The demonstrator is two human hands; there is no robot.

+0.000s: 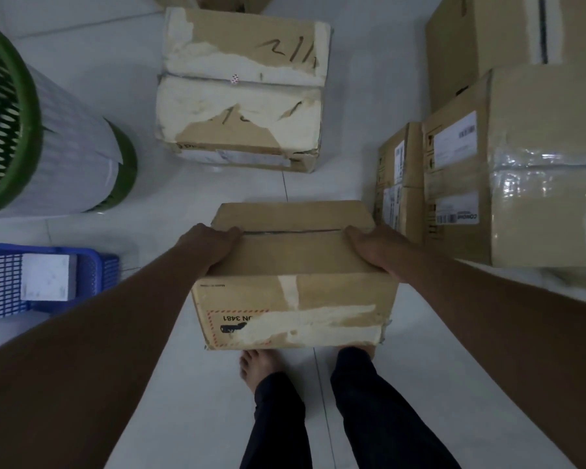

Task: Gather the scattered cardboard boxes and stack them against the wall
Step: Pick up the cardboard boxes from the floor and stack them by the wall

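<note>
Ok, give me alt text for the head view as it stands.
Both hands, left hand and right hand, grip the top edges of a taped cardboard box above the person's bare feet. A torn box lies ahead on the tiled floor, stacked boxes stand right, and a green basket and blue basket sit left.

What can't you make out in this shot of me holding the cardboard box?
All in the head view:
- Fingers of the left hand and right hand: curled over the held box's sides, tips hidden.
- Held box's underside: hidden by the box itself.
- Right foot: mostly behind the box.
- Shipping labels on the right-hand boxes: print too small and blurred.
- Green basket: cut off by the left edge.
- The wall: not in view.
</note>
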